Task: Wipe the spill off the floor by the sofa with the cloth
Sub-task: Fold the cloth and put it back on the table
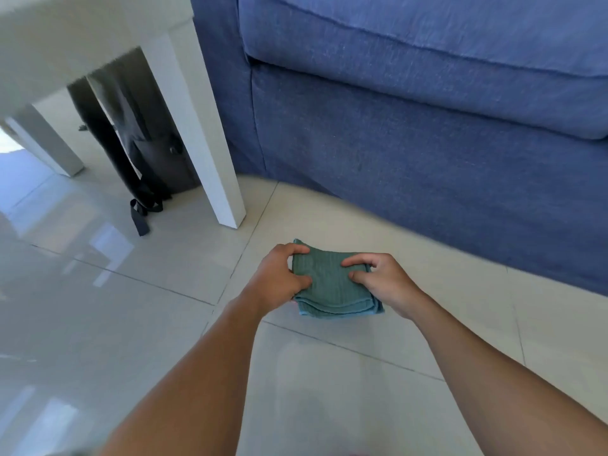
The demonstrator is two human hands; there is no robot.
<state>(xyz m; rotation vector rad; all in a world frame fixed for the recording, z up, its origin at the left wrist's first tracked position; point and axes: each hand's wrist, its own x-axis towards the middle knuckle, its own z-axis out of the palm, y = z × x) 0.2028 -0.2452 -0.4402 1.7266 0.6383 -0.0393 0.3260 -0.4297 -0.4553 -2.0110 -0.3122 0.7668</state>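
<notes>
A folded teal cloth (332, 284) lies on the pale tiled floor (329, 373) just in front of the blue sofa (427, 126). My left hand (279, 274) grips the cloth's left edge, thumb on top and fingers curled over the far corner. My right hand (381, 281) holds the right edge the same way, with fingertips pressing on the fabric. Both forearms reach in from the bottom of the view. No spill shows on the tiles around the cloth; whatever is under it is hidden.
A white table leg (210, 153) stands left of the sofa's corner, with a second leg (49, 149) further left. A dark bag with loose straps (141, 179) rests under the table. Glossy tiles stretch to the left and toward me.
</notes>
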